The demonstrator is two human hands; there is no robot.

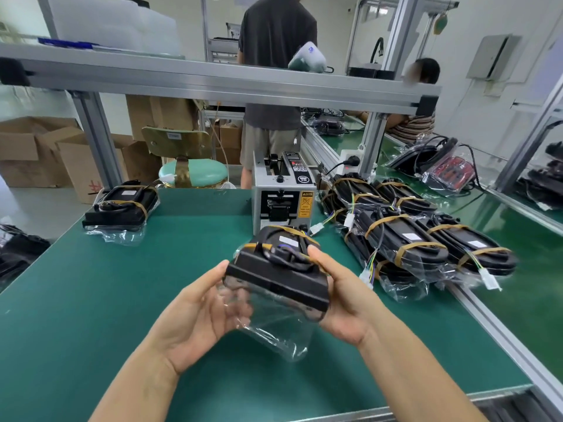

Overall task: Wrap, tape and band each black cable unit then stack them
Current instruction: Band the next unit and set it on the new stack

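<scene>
holding a black cable unit [275, 271] above the green table [152, 300], both hands meet at the middle of the view. the left hand [195, 315] cups the unit's near left end, fingers [234, 303] curled under it and blurred behind the clear plastic bag [274, 327] that hangs loose below the unit. the right hand [341, 296] grips the right end, thumb lying along the top edge, the other fingers hidden beneath. tan bands cross the unit's coiled cable. just behind it stands a grey tape dispenser [283, 193]. to the right lies a stack of banded units [411, 236] in bags, white connectors sticking out. one more banded unit [122, 208] rests alone at the table's far left corner. beyond the table a person [274, 71] stands with their back turned.
</scene>
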